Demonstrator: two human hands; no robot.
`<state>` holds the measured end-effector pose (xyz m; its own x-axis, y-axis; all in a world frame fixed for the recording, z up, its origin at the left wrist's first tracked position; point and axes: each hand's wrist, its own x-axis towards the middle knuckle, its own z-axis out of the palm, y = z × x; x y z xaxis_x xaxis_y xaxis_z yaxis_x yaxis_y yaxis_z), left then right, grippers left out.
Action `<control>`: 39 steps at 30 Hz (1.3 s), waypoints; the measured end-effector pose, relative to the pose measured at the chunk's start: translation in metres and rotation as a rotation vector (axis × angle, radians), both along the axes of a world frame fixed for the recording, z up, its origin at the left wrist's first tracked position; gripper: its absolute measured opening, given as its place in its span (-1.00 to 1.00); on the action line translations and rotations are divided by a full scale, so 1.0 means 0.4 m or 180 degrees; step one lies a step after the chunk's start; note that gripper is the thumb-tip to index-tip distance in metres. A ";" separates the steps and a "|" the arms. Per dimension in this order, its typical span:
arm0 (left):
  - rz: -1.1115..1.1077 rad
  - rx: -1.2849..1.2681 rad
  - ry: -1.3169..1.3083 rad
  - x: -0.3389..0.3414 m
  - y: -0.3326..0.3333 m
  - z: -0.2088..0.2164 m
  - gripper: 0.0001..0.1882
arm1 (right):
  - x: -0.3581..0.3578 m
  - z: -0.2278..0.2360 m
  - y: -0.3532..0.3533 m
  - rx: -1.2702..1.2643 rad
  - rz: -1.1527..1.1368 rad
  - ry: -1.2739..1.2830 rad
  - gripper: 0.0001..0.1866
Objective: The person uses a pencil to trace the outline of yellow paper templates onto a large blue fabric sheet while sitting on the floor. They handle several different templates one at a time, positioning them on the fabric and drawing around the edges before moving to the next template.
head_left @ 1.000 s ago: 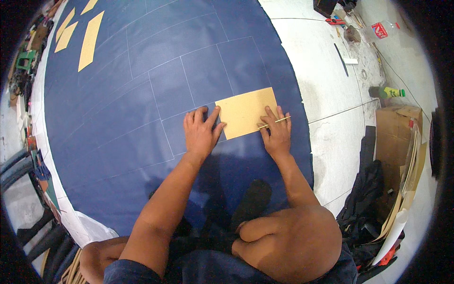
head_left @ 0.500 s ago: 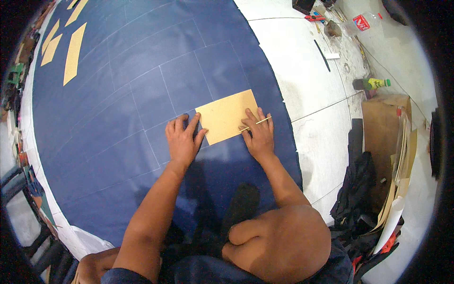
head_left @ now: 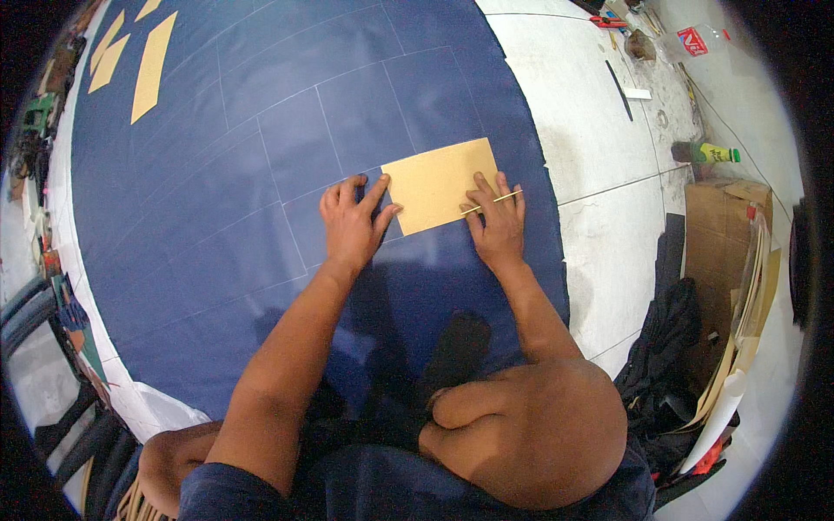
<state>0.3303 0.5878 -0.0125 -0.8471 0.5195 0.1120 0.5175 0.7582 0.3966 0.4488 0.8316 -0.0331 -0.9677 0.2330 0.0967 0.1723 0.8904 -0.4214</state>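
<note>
A yellow rectangular card (head_left: 439, 184) lies flat on dark blue fabric (head_left: 200, 286) marked with thin pale lines in a grid. My left hand (head_left: 354, 221) rests at the card's left edge, fingers spread, with the index fingertip and thumb touching it. On the card's right part lie the fingers of my right hand (head_left: 499, 226). Threaded between those fingers is a thin pale-yellow stick (head_left: 511, 196), like a slim pencil; its exact kind is too small to tell. The card's lower edge sits near one of the drawn lines.
More yellow card pieces (head_left: 153, 69) lie at the fabric's far left. White floor tiles (head_left: 599, 234) run along the right, with a cardboard box (head_left: 717, 230), a green-capped bottle (head_left: 714, 154), a clear bottle (head_left: 695, 42) and dark cloth (head_left: 665, 339). My bent knee (head_left: 556, 425) is close below.
The whole scene has shifted up and to the right in the picture. Both hands keep their places on the card, and the card stays put on the fabric.
</note>
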 end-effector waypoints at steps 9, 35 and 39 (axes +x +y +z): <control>-0.0049 0.0079 0.0083 -0.003 0.003 -0.003 -0.44 | 0.000 0.002 0.002 -0.0025 -0.0011 0.0025 -0.71; -0.2044 -0.0755 -0.0520 -0.085 0.130 0.082 -0.40 | -0.012 0.037 -0.003 -0.0156 -0.0113 -0.0057 -0.74; -0.1775 -0.1175 -0.0968 -0.064 0.213 0.105 -0.24 | -0.012 0.037 0.001 -0.0158 -0.0112 -0.0024 -0.75</control>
<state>0.3047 0.6731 0.0294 -0.4115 0.8409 -0.3515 0.7733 0.5263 0.3537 0.4439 0.8318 -0.0183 -0.9595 0.2711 0.0769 0.2064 0.8618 -0.4633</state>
